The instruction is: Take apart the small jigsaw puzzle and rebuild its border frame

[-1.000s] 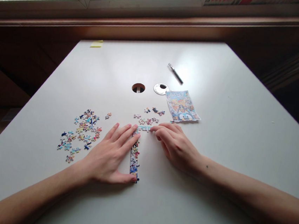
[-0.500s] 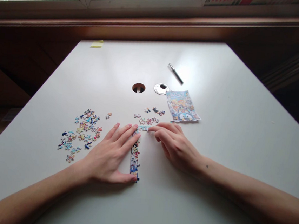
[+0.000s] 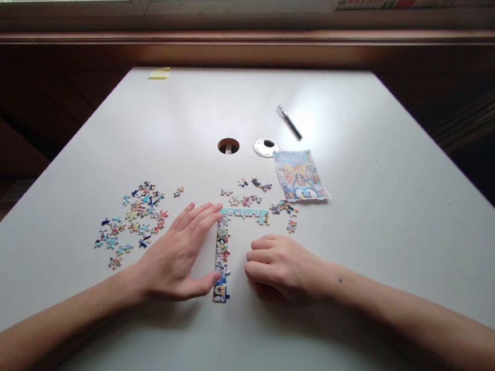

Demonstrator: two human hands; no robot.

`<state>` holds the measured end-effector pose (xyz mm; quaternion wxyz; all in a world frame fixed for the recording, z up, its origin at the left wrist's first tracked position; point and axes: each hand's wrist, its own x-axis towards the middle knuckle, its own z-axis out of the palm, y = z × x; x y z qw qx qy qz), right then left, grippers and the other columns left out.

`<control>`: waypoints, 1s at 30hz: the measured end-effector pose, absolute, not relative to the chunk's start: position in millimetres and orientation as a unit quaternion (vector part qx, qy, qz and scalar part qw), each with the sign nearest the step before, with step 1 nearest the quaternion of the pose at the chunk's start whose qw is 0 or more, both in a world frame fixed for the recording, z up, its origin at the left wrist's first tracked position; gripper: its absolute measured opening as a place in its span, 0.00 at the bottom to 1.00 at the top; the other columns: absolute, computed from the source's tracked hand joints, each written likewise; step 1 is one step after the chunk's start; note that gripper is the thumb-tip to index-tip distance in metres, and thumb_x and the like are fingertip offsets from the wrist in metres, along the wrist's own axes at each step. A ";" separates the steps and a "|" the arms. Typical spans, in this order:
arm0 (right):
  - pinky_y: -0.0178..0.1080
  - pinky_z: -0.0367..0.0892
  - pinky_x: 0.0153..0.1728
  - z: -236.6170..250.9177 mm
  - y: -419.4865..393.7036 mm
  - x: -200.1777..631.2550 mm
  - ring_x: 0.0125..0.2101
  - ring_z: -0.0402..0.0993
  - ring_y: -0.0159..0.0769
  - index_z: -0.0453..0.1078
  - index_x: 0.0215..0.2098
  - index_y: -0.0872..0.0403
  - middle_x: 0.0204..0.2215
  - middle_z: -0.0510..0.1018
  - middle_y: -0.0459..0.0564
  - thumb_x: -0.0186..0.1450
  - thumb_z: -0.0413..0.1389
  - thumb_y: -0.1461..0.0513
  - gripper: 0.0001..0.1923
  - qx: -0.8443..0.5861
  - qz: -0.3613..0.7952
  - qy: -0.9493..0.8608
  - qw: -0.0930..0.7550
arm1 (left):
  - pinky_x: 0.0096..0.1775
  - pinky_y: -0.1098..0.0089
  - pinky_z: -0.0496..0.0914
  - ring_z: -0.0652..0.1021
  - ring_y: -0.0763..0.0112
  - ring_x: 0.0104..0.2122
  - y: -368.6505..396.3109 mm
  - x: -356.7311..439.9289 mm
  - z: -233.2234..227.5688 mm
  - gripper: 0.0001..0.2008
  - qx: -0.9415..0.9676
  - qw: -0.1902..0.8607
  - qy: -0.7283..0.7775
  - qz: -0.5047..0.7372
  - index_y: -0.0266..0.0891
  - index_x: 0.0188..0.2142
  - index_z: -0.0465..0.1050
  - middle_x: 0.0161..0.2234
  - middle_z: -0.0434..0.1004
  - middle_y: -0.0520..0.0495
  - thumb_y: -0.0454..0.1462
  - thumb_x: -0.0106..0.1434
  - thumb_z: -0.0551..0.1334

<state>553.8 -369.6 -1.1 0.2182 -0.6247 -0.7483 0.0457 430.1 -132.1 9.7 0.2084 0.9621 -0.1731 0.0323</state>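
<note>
A white tabletop (image 3: 357, 231) is sitting under a window, seen from above. At far left, a loose scatter of small colourful puzzle pieces (image 3: 134, 221) is lying spread out. Just right of it, the left hand (image 3: 177, 254) is resting flat with fingers spread and nothing in its grip, its fingertips and thumb touching the left edge of an assembled puzzle strip (image 3: 222, 259). This strip's long axis is running from near the person away toward the window, and at its far end a shorter pale blue strip (image 3: 245, 213) is joining it at a right angle, pointing right. A few more loose pieces (image 3: 246, 197) are lying just beyond that corner. The right hand (image 3: 281, 266) is lying just right of the long strip, fingers curled loosely inward, holding nothing. Farther back are a round hole (image 3: 228, 146), a silver cap (image 3: 266, 147), a picture card (image 3: 301, 176) whose writing is too blurred to read, and a pen (image 3: 289, 122).
</note>
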 end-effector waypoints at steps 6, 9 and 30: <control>0.38 0.51 0.29 -3.4 -371.9 552.6 0.25 0.52 0.34 0.55 0.26 0.51 0.22 0.68 0.44 0.64 0.51 0.65 0.10 -0.628 0.051 -0.746 0.216 | 0.68 0.49 0.53 0.61 0.55 0.65 -130.3 430.9 9.1 0.30 0.946 0.277 -0.154 0.070 0.41 0.63 0.52 0.63 0.61 0.38 0.34 0.62 0.58; 0.38 0.51 0.29 -3.6 -371.5 552.4 0.25 0.51 0.34 0.55 0.26 0.51 0.22 0.68 0.44 0.63 0.51 0.65 0.10 -0.629 0.054 -0.745 0.215 | 0.67 0.48 0.54 0.63 0.55 0.63 -130.5 430.9 8.7 0.26 0.947 0.274 -0.153 0.073 0.41 0.60 0.55 0.61 0.63 0.38 0.32 0.62 0.58; 0.38 0.51 0.29 -3.9 -370.7 552.0 0.25 0.50 0.34 0.54 0.26 0.51 0.22 0.67 0.44 0.63 0.51 0.65 0.10 -0.634 0.057 -0.742 0.212 | 0.38 0.62 0.57 0.62 0.65 0.31 -129.0 428.5 13.7 0.06 0.954 0.245 -0.171 0.029 0.40 0.28 0.52 0.27 0.60 0.50 0.29 0.57 0.51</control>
